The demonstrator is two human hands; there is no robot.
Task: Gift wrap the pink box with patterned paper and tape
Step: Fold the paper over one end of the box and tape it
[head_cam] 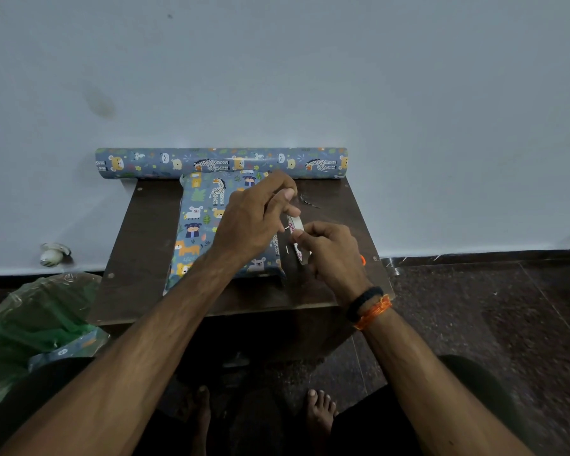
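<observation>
The box (211, 225), already covered in animal-print paper, lay flat on the brown surface (145, 241), just in front of the spare paper roll (221, 162) by the wall. The right hand (333, 255) pinched the tape roll (296, 236) upright beside it. The left hand (254, 218) hovered over the box, its grip pinched at the tape's rim, likely hunting the loose end so a strip could seal the wrapping.
</observation>
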